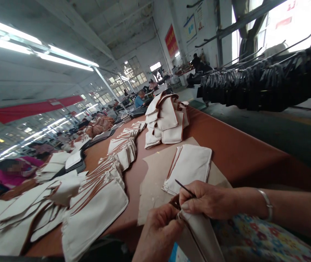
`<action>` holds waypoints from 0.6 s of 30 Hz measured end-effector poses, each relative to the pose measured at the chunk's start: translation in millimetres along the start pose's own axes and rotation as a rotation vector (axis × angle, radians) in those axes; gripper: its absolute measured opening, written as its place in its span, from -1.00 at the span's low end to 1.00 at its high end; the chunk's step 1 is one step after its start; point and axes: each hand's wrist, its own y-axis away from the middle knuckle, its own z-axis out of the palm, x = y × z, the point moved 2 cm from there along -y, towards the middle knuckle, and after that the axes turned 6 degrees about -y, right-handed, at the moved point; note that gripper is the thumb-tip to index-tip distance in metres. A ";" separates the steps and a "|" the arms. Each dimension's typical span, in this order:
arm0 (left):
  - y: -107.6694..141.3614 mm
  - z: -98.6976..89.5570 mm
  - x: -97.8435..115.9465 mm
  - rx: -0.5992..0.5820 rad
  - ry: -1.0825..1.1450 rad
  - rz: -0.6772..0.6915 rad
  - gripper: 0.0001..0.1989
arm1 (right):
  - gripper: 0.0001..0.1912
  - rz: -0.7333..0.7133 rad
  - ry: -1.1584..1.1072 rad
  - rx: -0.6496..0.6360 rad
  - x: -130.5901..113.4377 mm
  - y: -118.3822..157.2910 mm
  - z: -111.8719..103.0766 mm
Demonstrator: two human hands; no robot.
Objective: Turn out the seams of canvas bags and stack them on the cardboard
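At the lower middle, a cream fabric piece with brown edging (203, 234) hangs below my two hands. My left hand (162, 229) pinches its top edge from the left side. My right hand (208, 200) is closed at the same edge, and a thin dark pointed tool (183, 186) sticks out from its fingers toward the upper left. The fingertips of both hands nearly meet. Just beyond them, a small stack of cream pieces (192, 165) lies on a brown paper sheet (151, 182).
The reddish-brown table (226, 145) bears a tall cream pile (167, 118) and a long fanned row of cream pieces (98, 207) at left. A person in pink (30, 163) sits at far left. Dark items (267, 87) hang on a rack at right.
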 end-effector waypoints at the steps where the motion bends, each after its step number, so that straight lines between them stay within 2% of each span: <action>1: 0.1 0.8 1.5 -0.008 0.015 0.001 -0.87 | -0.84 0.023 -0.013 -0.008 0.6 0.4 -0.3; 4: 0.3 3.6 5.0 -0.023 0.062 0.011 -0.84 | -0.79 0.063 -0.030 -0.028 -0.7 1.3 0.6; 7: -0.2 6.1 7.7 -0.024 0.086 0.017 -0.80 | -0.69 0.015 0.010 -0.027 -3.7 0.5 2.3; 12: -1.9 6.9 9.3 -0.032 0.118 0.010 -0.86 | -0.93 0.004 0.178 0.006 -6.0 -0.8 2.7; 16: -3.6 4.3 5.4 -0.027 0.089 0.012 -0.97 | -0.98 -0.016 0.214 0.026 -6.2 -1.0 2.0; 18: -4.6 3.2 3.1 -0.034 0.082 0.023 -0.95 | -1.00 -0.015 0.217 0.041 -5.0 -1.0 1.7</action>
